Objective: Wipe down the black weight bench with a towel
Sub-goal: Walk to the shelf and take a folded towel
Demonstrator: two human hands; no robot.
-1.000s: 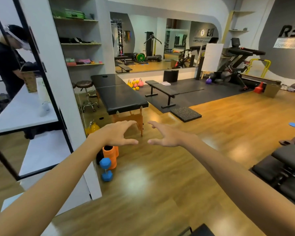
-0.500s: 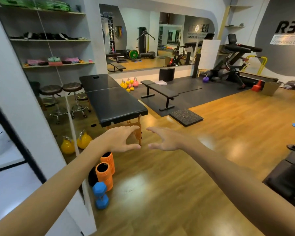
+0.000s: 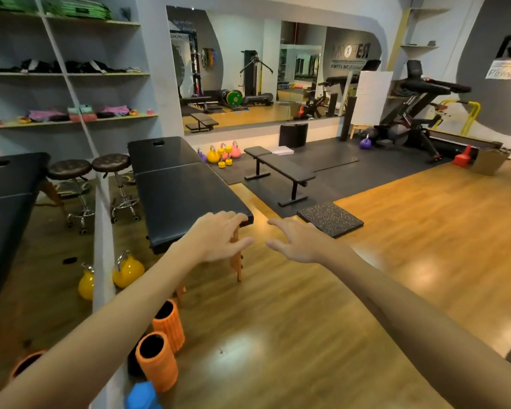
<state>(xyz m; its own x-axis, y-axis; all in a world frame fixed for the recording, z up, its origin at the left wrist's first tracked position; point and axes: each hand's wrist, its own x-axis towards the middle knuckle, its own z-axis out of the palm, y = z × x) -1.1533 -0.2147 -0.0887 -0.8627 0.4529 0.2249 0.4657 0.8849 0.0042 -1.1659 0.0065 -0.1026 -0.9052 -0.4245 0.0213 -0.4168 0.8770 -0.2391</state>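
Head view: both hands (image 3: 261,243) empty, weight bench (image 3: 281,166) well beyond.

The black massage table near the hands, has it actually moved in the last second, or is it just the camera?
Cannot tell of any real move. The massage table keeps its place beside the stool and kettlebells; all shift together, so the camera moved.

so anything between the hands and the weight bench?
Mostly open wood floor. The massage table sits just left of the line, and a speckled mat lies short of the bench. Both hands are empty; no towel is clearly visible.
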